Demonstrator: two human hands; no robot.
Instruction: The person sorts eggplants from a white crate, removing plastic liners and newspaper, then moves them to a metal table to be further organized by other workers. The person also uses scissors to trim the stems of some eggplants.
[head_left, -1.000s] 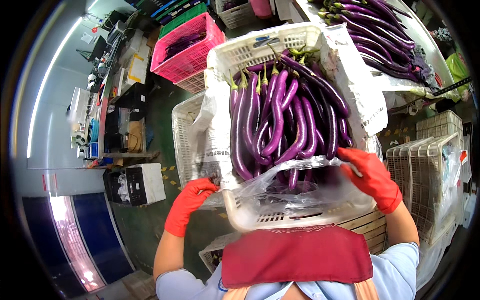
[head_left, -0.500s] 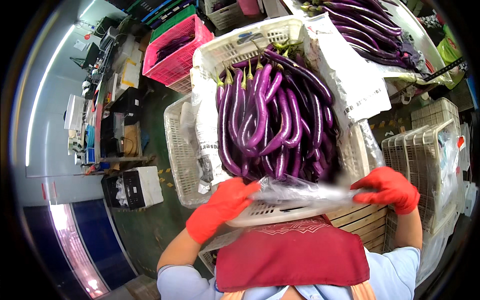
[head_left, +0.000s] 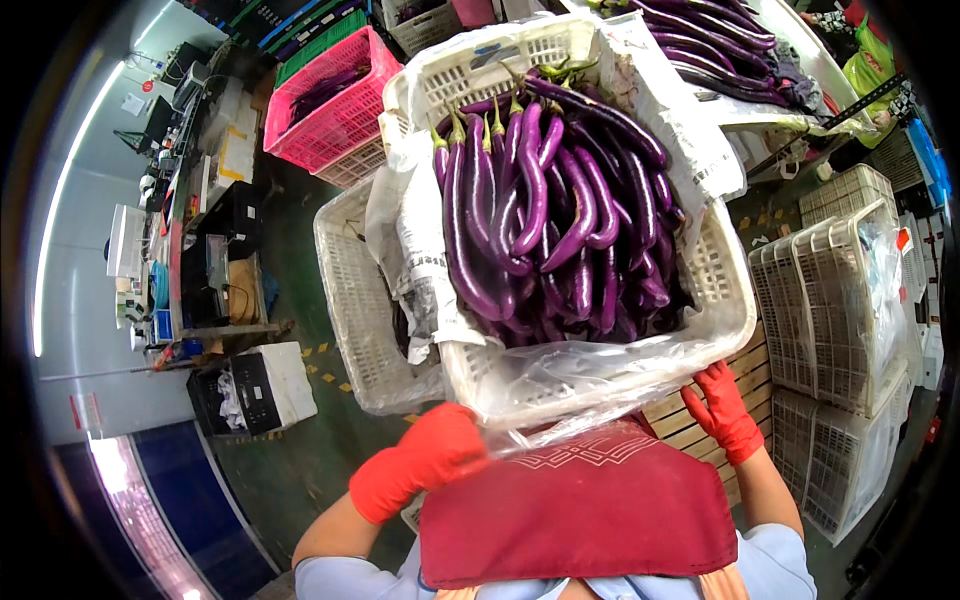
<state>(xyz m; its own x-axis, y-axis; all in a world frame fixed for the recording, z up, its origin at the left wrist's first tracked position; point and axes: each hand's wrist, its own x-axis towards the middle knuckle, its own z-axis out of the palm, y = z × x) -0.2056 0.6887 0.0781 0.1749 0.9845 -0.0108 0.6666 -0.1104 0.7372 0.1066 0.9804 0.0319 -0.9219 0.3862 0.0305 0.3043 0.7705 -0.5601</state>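
Note:
A white plastic crate (head_left: 722, 280) in front of me is heaped with long purple eggplants (head_left: 545, 215), most with their stem ends away from me. Clear plastic film (head_left: 580, 372) drapes over the crate's near rim and hangs down toward my apron. My left hand (head_left: 425, 458), in a red glove, is closed on the film's edge by the near left corner; its fingers are partly blurred. At the near right corner, my right hand (head_left: 725, 412), also gloved in red, has its fingers apart just below the rim. White printed lining sheets (head_left: 672, 110) fold over the crate's sides.
Another white crate (head_left: 350, 300) sits lower at the left. Beyond it is a pink crate (head_left: 330, 115) holding eggplants. More eggplants (head_left: 715, 45) lie on a surface at the far right. White crates (head_left: 815, 310) are stacked on the right, beside a slatted wooden pallet (head_left: 755, 385).
The film has passed from above the eggplants' near ends to over the near rim. Both hands have moved down toward me, and the right hand's fingers have spread. The view has shifted slightly.

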